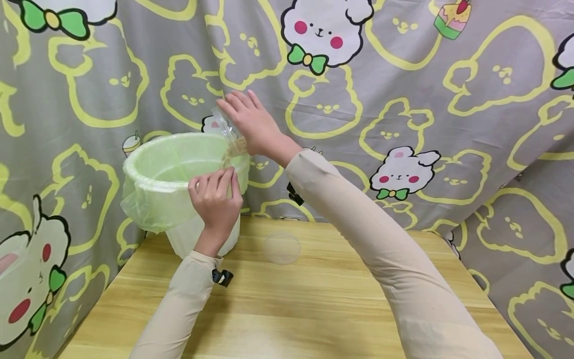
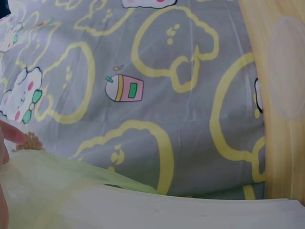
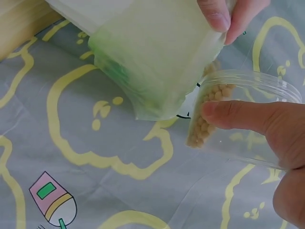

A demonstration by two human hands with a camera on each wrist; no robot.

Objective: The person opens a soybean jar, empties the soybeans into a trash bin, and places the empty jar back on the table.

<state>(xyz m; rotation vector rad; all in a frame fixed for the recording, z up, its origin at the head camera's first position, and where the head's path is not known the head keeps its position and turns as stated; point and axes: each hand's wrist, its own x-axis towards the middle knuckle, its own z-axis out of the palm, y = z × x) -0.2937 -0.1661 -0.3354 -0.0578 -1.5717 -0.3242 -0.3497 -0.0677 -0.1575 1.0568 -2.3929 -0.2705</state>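
A white bin lined with a pale green bag (image 1: 170,174) stands at the table's back left corner. My right hand (image 1: 251,124) grips a clear plastic cup (image 1: 226,127) tipped over the bin's rim, and small tan pellets (image 1: 235,149) slide out of it. In the right wrist view my thumb (image 3: 238,117) presses the clear cup (image 3: 248,119) with the pellets (image 3: 205,114) gathered at its lower end by the green bag (image 3: 157,57). My left hand (image 1: 217,197) pinches the bag at the near rim; its fingertips (image 3: 224,14) show there too.
A clear round lid (image 1: 281,248) lies on the wooden table (image 1: 314,309) near its middle. A grey curtain printed with cartoon animals (image 1: 403,99) closes in the back and both sides. In the left wrist view the bag's rim (image 2: 57,186) fills the bottom.
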